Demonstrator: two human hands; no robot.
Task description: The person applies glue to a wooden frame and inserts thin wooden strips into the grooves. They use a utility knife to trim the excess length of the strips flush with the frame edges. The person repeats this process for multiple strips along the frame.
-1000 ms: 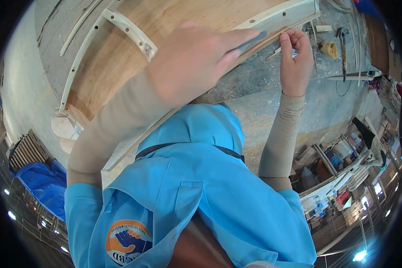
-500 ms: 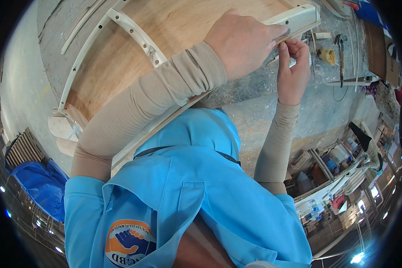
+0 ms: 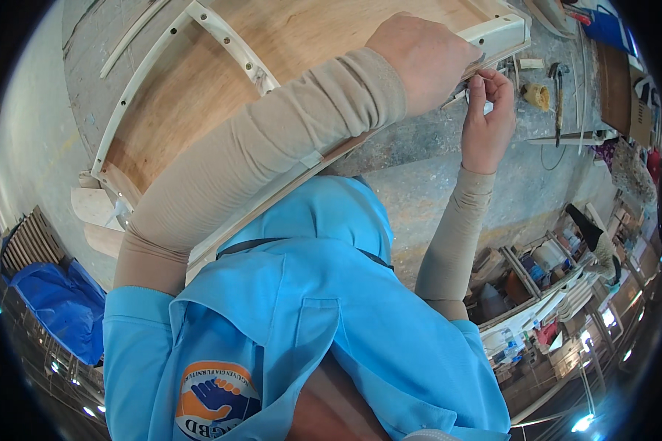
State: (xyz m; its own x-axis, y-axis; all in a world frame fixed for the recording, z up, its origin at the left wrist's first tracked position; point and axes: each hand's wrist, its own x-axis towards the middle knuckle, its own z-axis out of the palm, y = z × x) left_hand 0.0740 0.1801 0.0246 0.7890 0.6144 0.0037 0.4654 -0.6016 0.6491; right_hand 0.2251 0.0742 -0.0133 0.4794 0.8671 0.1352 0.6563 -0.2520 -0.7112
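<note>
**Both hands at the frame's corner**

Since a second ago the left hand (image 3: pixel 426 62) has slid along the panel toward the far right corner of the frame (image 3: pixel 504 33), and now sits closed over that corner's edge, knuckles up, fingers curled under where I cannot see what they grip. Its arm, in a tan sleeve (image 3: pixel 272 154), crosses the picture from lower left, lying over the frame's near rail.

The right hand (image 3: pixel 489 117) rises from below, wrist straight, fingers pinched together just under the corner, right beside the left hand. Something small and pale shows between thumb and forefinger; what it is I cannot tell.

The frame is a cream-painted wooden one backed with a plywood panel (image 3: pixel 221 81), lying on the grey floor (image 3: pixel 434 184) with its right corner at the hands.

Near the hands on the floor lie a hammer (image 3: pixel 557 92) and a yellowish roll (image 3: pixel 537 95). At the upper right lies a blue flat thing (image 3: pixel 607 26). A blue tarp (image 3: pixel 51 301) lies at the lower left. The person's blue shirt carries a round orange and blue badge (image 3: pixel 213 397).
</note>
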